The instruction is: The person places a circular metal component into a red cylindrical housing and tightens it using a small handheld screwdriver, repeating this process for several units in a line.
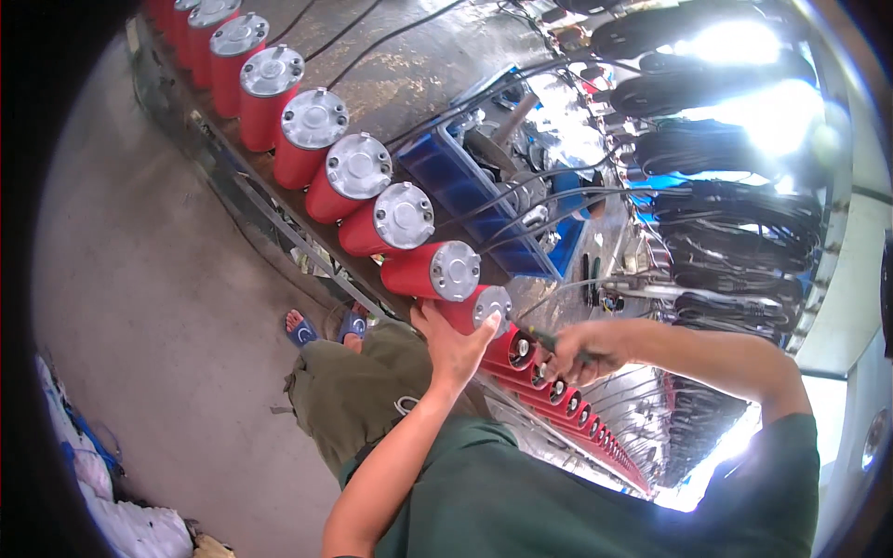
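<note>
Red motor cylinders [437, 272] lie in a long row on the edge of the workbench [409, 65], running from the upper left of the frame down to the lower right. Those in the upper part each carry a silver end cap [314, 118]; those below the hands are open at the end and show dark inner parts. I see my left hand [453, 346] near the middle of the frame, fingers closed around the body of one capped cylinder [479, 312] and holding it steady. My right hand [581, 353] is just to the right of it, closed in a fist around a thin dark tool [538, 338], maybe a screwdriver, but the handle is hidden in the fist, so I cannot tell for sure. The tip of the tool points toward the cap of the cylinder that the left hand holds.

Behind the row, in the upper middle, a blue tray [465, 181] holds metal parts, and black cables [558, 200] run across it. Bundles of black cable [735, 223] are piled at the upper right, where strong glare washes out the view. In the lower left I see the grey floor [158, 307] and blue sandals [302, 330].
</note>
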The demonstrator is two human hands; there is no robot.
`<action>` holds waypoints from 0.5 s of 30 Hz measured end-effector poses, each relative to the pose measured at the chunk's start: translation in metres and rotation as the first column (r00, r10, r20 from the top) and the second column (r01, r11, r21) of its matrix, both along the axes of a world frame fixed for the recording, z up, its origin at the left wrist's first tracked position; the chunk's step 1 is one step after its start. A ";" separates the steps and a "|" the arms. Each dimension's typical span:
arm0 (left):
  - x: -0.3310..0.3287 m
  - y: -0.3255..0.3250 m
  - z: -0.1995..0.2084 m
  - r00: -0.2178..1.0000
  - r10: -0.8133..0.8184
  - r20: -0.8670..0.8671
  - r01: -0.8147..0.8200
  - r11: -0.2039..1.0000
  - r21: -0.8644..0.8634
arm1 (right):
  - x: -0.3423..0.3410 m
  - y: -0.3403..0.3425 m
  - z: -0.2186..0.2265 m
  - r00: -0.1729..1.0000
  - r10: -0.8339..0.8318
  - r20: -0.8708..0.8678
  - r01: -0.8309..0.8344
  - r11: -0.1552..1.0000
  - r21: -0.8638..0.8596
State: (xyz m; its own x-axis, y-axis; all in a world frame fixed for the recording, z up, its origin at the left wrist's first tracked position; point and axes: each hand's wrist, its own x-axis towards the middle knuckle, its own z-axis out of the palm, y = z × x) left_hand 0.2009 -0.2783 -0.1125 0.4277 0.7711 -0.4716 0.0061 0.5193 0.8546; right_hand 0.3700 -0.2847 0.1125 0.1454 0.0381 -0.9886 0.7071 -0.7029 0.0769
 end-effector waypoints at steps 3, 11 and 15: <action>0.001 0.000 0.000 1.000 -0.013 0.011 0.013 1.000 0.014 | 0.001 0.004 0.002 0.995 0.077 0.055 -0.077 0.997 -0.015; 0.000 0.001 -0.005 0.999 -0.044 -0.016 0.044 0.999 0.007 | -0.001 0.009 0.004 0.538 0.706 0.462 -0.843 0.440 0.309; 0.000 0.001 -0.005 0.999 -0.038 0.017 0.038 0.999 0.007 | -0.002 0.032 -0.007 0.340 0.779 0.527 -0.922 0.167 0.348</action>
State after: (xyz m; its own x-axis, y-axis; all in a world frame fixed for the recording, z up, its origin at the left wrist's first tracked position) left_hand 0.2011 -0.2776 -0.1176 0.4643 0.7573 -0.4593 0.0112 0.5135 0.8580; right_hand 0.3679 -0.2529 0.1056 -0.1667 0.7174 -0.6764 0.9030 0.3866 0.1875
